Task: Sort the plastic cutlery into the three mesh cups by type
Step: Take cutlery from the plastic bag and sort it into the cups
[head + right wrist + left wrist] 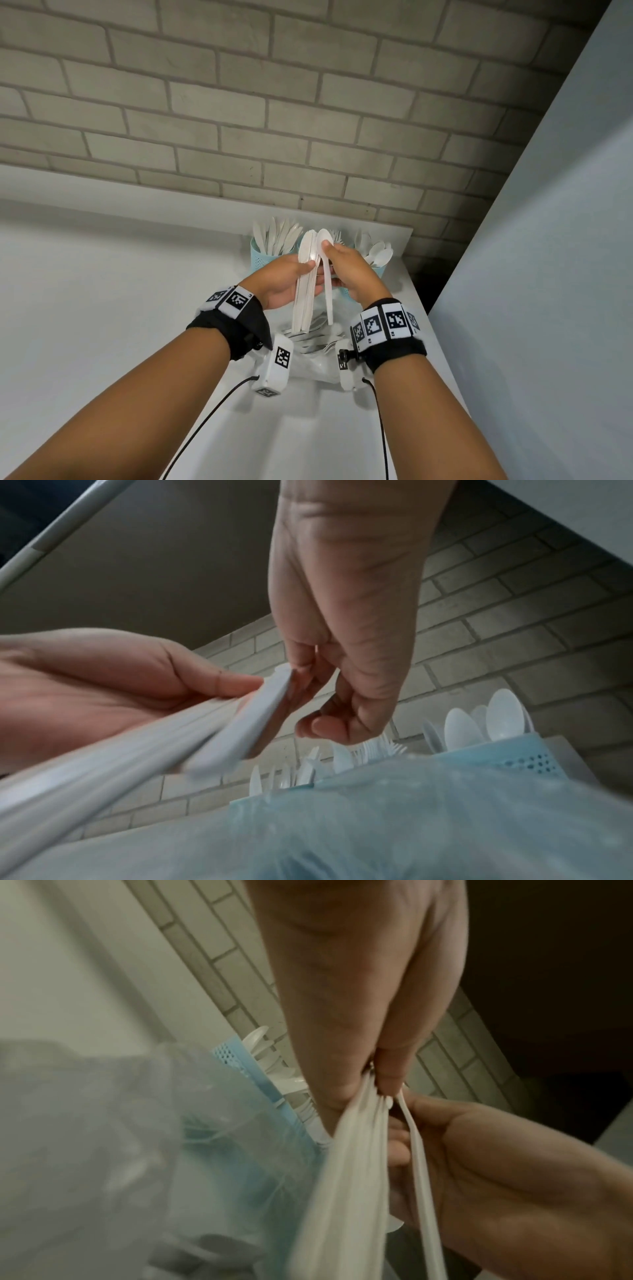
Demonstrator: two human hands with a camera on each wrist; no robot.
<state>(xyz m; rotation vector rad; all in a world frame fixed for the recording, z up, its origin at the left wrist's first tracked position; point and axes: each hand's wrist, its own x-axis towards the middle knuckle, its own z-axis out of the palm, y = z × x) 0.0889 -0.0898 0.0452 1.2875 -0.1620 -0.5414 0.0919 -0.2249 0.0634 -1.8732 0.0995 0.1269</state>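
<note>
My left hand (pixel 301 271) grips a bundle of white plastic spoons (pixel 303 308) upright above the counter, handles hanging down. Beside the bundle, my right hand (pixel 329 255) pinches a single white spoon (pixel 329 301) just below its bowl. The left wrist view shows the bundle (pixel 342 1191) under the left hand (pixel 369 1074) and the single handle (pixel 421 1177) slightly apart. Behind the hands stand three light blue mesh cups: the left cup (pixel 257 257) holds knives, the right cup (pixel 378 270) holds spoons, and the middle cup (pixel 343 292) is mostly hidden, with fork tips (pixel 337 234) showing.
A clear plastic bag (pixel 318 342) with loose white cutlery lies on the white counter (pixel 120 291) below my hands. A brick wall (pixel 308 120) rises behind the cups. A pale blue panel (pixel 548 257) bounds the counter on the right, close to the right cup.
</note>
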